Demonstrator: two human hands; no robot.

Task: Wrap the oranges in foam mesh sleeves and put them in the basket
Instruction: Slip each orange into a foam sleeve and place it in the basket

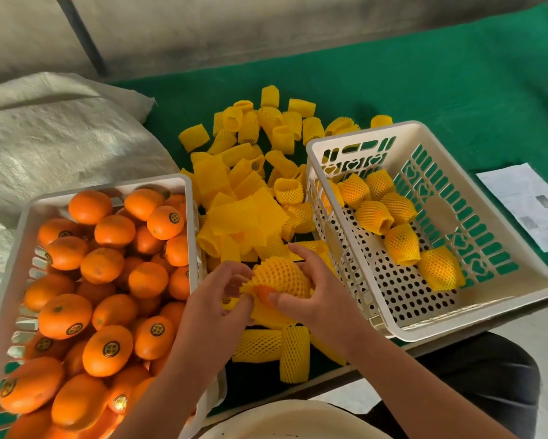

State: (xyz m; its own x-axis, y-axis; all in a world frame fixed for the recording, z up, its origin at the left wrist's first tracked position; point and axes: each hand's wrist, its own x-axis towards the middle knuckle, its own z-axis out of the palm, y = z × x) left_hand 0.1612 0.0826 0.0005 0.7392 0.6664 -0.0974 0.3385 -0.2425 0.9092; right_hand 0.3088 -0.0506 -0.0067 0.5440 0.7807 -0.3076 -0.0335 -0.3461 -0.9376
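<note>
Both hands work 1 orange (264, 292) that sits inside a yellow foam mesh sleeve (282, 275), held above the loose sleeve pile (244, 191) on the green table cover (424, 90). The right hand (314, 299) curls around the far and right sides of the sleeved fruit, thumb pressed at the sleeve's open near edge. The left hand (217, 307) pinches that same near edge with curled fingertips, apparently drawing the mesh over the bare orange patch exposed between the 2 thumbs. The receiving basket (519, 248) lies just right of the grip and holds about 7 wrapped oranges (402, 243); the supply crate (13, 236) of unwrapped oranges (101, 264) lies just left of it. Risk: uneven pull from the left pinch may tear the mesh or leave 1 end uncovered. Risk: if the right hand loosens during the pull, the fruit may slip out of the open end onto the pile.
</note>
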